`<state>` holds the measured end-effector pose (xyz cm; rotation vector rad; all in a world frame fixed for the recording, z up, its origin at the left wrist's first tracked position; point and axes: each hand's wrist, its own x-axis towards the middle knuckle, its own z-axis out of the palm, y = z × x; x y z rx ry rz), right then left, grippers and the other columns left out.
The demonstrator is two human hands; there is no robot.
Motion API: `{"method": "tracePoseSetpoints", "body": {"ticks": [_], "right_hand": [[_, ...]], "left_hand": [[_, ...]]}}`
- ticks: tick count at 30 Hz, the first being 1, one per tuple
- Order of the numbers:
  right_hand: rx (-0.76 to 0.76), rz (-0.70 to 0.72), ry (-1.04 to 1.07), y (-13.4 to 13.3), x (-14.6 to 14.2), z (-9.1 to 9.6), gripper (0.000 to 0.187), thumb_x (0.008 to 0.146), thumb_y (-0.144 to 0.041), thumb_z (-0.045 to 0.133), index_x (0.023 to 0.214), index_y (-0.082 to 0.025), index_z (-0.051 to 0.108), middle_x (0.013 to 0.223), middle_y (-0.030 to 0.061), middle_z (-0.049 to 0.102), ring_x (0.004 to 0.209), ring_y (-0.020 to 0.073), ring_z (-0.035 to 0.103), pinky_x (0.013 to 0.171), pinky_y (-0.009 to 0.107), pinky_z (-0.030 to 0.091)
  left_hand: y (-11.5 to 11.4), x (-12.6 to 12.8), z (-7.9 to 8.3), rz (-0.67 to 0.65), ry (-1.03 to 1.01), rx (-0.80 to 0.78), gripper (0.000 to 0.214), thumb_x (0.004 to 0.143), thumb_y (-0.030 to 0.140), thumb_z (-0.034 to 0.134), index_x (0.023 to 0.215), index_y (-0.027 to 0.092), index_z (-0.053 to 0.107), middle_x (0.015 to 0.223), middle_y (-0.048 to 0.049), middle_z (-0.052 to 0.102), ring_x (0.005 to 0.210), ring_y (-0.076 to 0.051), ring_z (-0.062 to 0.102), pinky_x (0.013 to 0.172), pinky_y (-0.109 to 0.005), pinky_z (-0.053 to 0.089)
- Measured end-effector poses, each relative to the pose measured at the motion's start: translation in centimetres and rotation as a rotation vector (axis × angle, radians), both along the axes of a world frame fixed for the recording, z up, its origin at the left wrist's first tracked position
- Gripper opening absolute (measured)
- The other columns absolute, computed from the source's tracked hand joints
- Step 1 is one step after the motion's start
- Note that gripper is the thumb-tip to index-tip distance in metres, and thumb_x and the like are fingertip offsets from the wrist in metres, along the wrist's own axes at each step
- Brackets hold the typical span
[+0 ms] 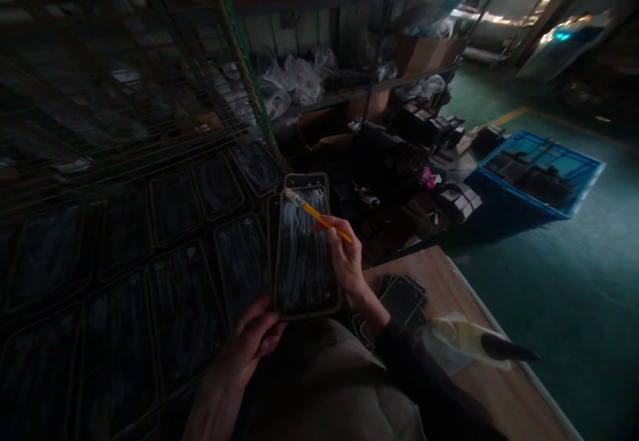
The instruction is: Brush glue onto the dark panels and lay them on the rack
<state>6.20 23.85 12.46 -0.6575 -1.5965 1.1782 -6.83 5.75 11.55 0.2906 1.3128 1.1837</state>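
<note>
In the middle, my right hand [344, 255] is closed around the yellow handle of a small brush [324, 218]. Its pale bristles meet the upper left part of a dark rectangular panel [304, 268] with rounded corners. Whitish streaks run lengthwise down that panel. My left hand [254, 334] grips the panel's lower left corner, fingers curled at its edge. To the left, several similar streaked panels [180, 301] lie in rows. A few more dark panels [402, 301] are stacked on a wooden tabletop [439, 275] beside my right forearm.
On the tabletop lies a yellowish translucent object with a black end [469, 338]. A blue crate [539, 168] holding dark items stands on the green floor. Shelves with plastic bags [304, 78] and a cardboard box [429, 55] are behind. A wire rack [124, 108] rises at left.
</note>
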Motion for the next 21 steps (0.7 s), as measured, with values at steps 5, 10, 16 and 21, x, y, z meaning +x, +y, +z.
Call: {"method": "tracePoseSetpoints", "body": {"ticks": [5,10,16,21], "right_hand": [[0.137,-0.036,0.029,3.3,-1.2,-0.9,0.023,0.100,-0.030,0.045,0.117,-0.023,0.058,0.105,0.0054,0.066,0.102,0.0198,0.061,0.094,0.034,0.047],[0.151,-0.236,0.132,5.3,-0.9,-0.5,0.023,0.101,-0.031,0.044,0.118,-0.023,0.058,0.103,0.0049,0.066,0.101,0.0200,0.062,0.095,0.037,0.047],[0.064,-0.337,0.225,4.9,1.6,-1.1,0.023,0.101,-0.033,0.045,0.117,-0.024,0.059,0.102,0.0048,0.066,0.100,0.0208,0.064,0.095,0.040,0.046],[0.016,-0.310,0.227,3.8,2.1,-2.0,0.023,0.100,-0.032,0.046,0.117,-0.025,0.059,0.103,0.0043,0.066,0.100,0.0197,0.064,0.095,0.038,0.046]], "left_hand": [[0.2,-0.5,-0.3,-0.049,-0.131,0.054,0.029,0.077,0.034,0.069,0.096,0.015,0.059,0.057,0.0079,0.040,0.042,0.000,0.021,0.040,-0.014,0.015],[0.5,-0.5,-0.4,-0.028,-0.221,0.029,0.026,0.078,0.035,0.071,0.079,0.014,0.056,0.054,0.0078,0.040,0.040,0.001,0.019,0.039,-0.013,0.015],[0.8,-0.3,-0.5,-0.004,-0.277,-0.016,0.023,0.078,0.030,0.072,0.078,0.014,0.055,0.054,0.0076,0.042,0.039,0.001,0.019,0.038,-0.013,0.016],[0.9,-0.2,-0.5,0.019,-0.298,-0.048,0.023,0.077,0.026,0.073,0.076,0.014,0.054,0.054,0.0073,0.043,0.040,0.001,0.021,0.038,-0.012,0.017]]}}
